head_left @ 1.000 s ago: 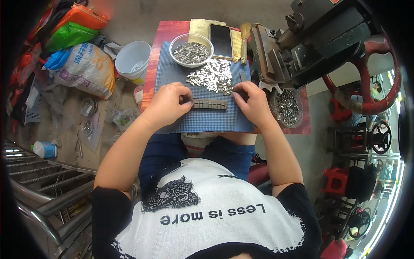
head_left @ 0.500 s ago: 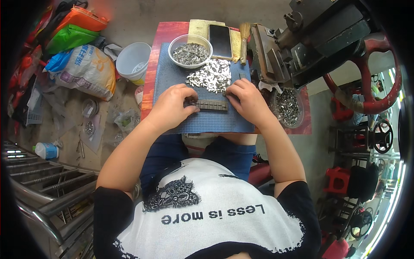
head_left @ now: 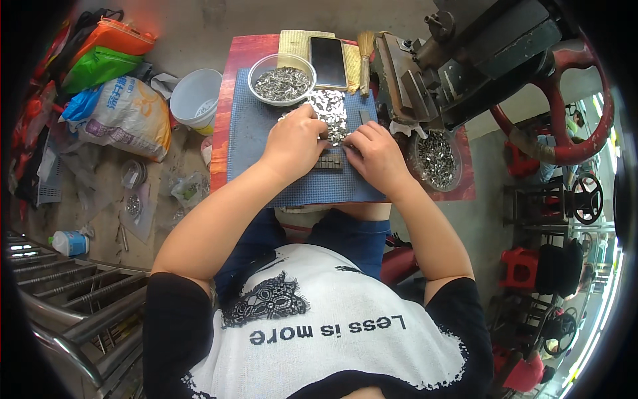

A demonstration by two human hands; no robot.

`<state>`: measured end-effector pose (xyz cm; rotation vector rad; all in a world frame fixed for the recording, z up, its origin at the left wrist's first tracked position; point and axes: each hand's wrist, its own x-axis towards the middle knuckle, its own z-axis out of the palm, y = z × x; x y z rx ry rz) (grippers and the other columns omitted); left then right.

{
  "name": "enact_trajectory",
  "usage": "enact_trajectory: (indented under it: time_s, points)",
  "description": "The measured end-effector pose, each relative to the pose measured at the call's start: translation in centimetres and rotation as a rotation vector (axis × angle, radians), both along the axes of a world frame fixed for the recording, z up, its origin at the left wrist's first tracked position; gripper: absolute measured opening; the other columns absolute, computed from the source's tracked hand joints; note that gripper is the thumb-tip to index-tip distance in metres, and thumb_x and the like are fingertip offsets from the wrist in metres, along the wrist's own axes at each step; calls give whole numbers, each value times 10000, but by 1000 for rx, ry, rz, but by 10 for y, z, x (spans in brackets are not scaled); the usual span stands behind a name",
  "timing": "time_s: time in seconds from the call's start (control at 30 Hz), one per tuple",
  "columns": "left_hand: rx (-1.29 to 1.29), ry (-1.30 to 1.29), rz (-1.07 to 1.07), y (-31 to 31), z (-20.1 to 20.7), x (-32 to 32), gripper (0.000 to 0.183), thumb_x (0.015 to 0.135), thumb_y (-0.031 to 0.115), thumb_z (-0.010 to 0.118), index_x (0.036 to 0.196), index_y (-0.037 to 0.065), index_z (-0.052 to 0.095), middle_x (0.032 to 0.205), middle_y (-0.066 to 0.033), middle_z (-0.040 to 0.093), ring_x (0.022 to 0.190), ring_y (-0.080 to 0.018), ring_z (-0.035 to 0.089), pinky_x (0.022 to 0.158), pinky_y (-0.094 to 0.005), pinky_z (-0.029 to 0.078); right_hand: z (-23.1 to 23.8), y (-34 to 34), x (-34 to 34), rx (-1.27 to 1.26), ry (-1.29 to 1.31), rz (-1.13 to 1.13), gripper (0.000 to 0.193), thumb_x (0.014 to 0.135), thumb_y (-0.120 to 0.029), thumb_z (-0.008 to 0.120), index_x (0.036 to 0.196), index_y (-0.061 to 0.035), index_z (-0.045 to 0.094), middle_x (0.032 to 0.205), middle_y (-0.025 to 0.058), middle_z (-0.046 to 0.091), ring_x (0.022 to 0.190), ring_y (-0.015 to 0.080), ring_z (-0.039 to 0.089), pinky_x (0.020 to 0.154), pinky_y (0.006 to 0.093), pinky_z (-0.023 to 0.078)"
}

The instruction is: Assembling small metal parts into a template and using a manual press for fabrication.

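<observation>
My left hand (head_left: 296, 143) reaches over the left side of a pile of small shiny metal pieces (head_left: 329, 106), its fingers bent and partly hidden. A dark slotted metal bar (head_left: 331, 163) lies on the blue ribbed mat (head_left: 266, 189), its left part covered by that hand. At the pile's lower right edge, the fingers of my right hand (head_left: 376, 156) are curled and drawn together. Whatever either hand pinches is too small to make out. Behind the pile stands a clear bowl (head_left: 252, 83) filled with more metal pieces.
A phone (head_left: 327, 63) and a straw brush (head_left: 365, 50) lie at the table's far side. To the right are a tub of metal pieces (head_left: 435, 159) and a dark press with a red handwheel (head_left: 585, 153). A white bucket (head_left: 195, 100) and sacks (head_left: 123, 120) stand left.
My left hand has left the bar's left end and moved right and away from me, onto the pile. My right hand stays near the pile's right edge. The view has shifted slightly.
</observation>
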<state>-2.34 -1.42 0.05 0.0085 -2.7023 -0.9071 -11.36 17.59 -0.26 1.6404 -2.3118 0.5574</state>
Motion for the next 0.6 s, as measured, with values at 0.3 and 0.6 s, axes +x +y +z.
enact_trajectory:
  time_s: [0.3, 0.6]
  points:
    - [-87, 89, 23, 0, -14, -1, 117, 790, 122, 723, 869, 37, 704, 981, -130, 615, 989, -317, 627, 852, -435, 517, 11, -3, 12, -43, -288, 9, 156, 802, -77, 695, 915, -28, 598, 923, 118, 597, 940, 322, 571, 858, 416, 477]
    - [-26, 74, 41, -18, -12, 12, 131, 796, 119, 703, 903, 46, 689, 977, -135, 616, 1006, -329, 620, 870, -443, 509, 12, -12, 25, 28, -203, 77, 161, 778, -54, 714, 913, -29, 631, 942, 119, 629, 939, 309, 585, 844, 408, 470]
